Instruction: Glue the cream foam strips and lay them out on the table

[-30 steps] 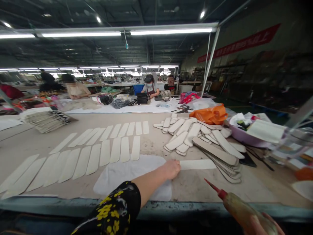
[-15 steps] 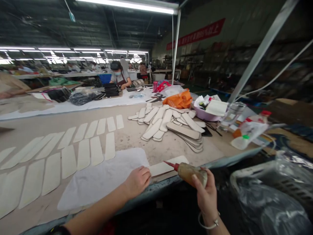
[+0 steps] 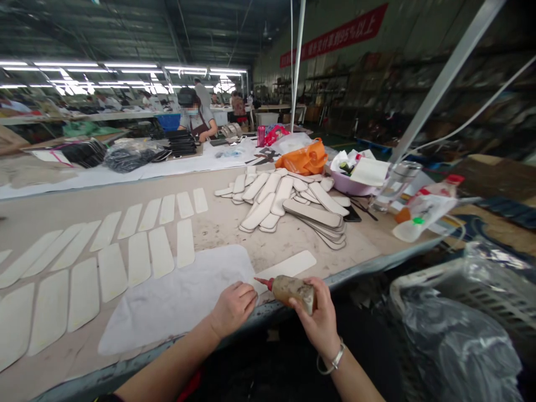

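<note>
My right hand (image 3: 318, 318) grips a squeeze glue bottle (image 3: 293, 291) lying almost level, its red nozzle pointing left. The nozzle's tip is over the left part of a white strip (image 3: 295, 264) with rounded corners, at the table's front edge. At that strip's left end, my left hand (image 3: 235, 304) has its fingers curled together on it; their tips are partly hidden. Under and beside the left hand spreads a white cloth or sheet (image 3: 176, 298). Rows of similar pale panels (image 3: 140, 259) lie flat to the left.
A loose heap of edged strips (image 3: 268, 195) and a fanned stack (image 3: 314, 218) lie beyond my hands. Behind are an orange bag (image 3: 304, 159) and a purple basin (image 3: 354, 183). A plastic crate with clear bags (image 3: 460, 335) stands at the right. A co-worker (image 3: 196, 117) sits across the table.
My right hand has moved left with the glue bottle, bringing the nozzle from the strip's middle to near my left hand. The left hand stays at the strip's end. The view has shifted slightly.
</note>
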Motion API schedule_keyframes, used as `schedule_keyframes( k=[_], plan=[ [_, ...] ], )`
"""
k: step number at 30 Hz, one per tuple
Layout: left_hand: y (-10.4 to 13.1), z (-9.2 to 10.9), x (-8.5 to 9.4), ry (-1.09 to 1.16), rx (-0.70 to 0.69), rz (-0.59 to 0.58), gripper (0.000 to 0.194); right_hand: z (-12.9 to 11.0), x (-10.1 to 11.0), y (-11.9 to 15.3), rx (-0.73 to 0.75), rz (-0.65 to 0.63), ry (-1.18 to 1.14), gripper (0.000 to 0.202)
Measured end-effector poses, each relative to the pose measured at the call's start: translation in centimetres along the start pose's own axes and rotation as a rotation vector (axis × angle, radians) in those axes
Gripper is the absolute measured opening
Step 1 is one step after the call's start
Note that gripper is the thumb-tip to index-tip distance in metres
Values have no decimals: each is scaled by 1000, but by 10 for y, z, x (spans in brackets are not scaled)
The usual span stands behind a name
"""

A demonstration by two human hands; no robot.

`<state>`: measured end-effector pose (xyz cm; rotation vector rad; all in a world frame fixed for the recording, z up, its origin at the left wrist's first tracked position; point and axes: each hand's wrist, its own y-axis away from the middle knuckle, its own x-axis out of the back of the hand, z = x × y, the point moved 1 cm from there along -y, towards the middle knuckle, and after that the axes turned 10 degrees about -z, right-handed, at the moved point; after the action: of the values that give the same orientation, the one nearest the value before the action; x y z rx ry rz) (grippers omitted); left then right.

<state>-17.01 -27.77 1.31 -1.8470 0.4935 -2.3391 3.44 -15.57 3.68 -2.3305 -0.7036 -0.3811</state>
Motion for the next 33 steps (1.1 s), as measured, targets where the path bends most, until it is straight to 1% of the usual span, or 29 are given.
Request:
schedule_keyframes(
  k=[5, 8, 12, 16, 20, 24, 27, 29, 31, 33],
  plan=[
    [-1, 0, 0, 1, -10, -1, 18, -1, -11, 0, 16, -81, -8, 34],
    [-1, 0, -1, -9, -12, -8, 20, 1, -12, 1, 4, -88, 20, 33],
    [0, -2, -3, -4, -5, 11, 18, 7, -2, -1, -49, -1, 120, 31],
    [1, -3, -5, 14, -4, 15, 14, 19, 16, -4, -100, 125, 241, 30],
    [1, -4, -4, 22, -21, 30, 13, 31, 33, -8, -160, 261, 365, 32],
    [0, -4, -3, 22, -34, 31, 13, 39, 41, -11, -237, 367, 448, 35],
    [1, -4, -2, 28, -33, 31, 13, 42, 43, -12, -249, 403, 477, 37],
    [1, -4, -2, 41, -23, 23, 14, 40, 43, -12, -212, 411, 463, 37],
    [2, -4, -2, 56, 3, 9, 14, 36, 41, -10, -156, 394, 399, 37],
    [3, -4, -2, 64, 27, -4, 14, 30, 37, -8, -115, 336, 279, 37]
  ],
)
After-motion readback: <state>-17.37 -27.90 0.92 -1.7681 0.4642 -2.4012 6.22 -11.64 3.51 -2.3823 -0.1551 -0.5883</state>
